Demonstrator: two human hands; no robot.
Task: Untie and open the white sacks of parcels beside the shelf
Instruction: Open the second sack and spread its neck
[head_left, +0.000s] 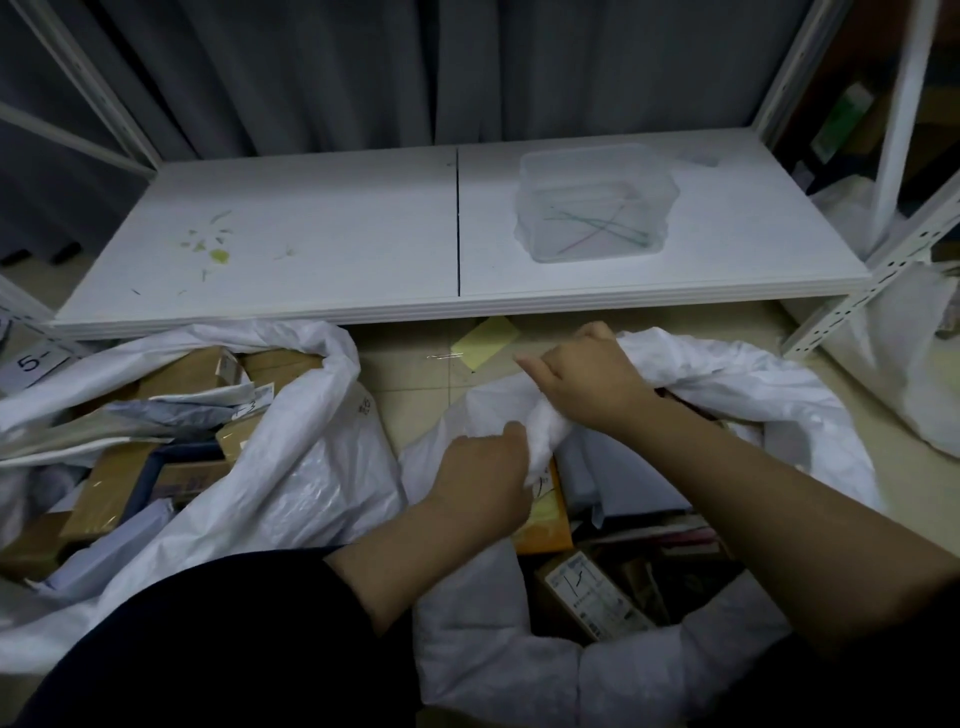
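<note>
Two white sacks lie on the tiled floor (415, 374) in front of the low white shelf (311, 234), both with mouths open and parcels showing. The right-hand sack (753, 384), before the shelf's right half, is the one being handled. The left hand (483, 478) and the right hand (587, 384) both hold a bunched twist of its rim just forward of the shelf's front edge, the fingers (535, 371) of each clenched round the white fabric. Cardboard boxes (587, 592) and flat packets fill its inside. The left-hand sack (311, 441) gapes before the shelf's left half, packed with brown cartons (119, 483) and pale mailers. On the shelf's right half stands a clear plastic tub (592, 202) holding thin coloured ties. A yellow slip (485, 335) lies on the floor just under the shelf's front edge. Another white bag (904, 374) slumps beside the shelf's right post.
</note>
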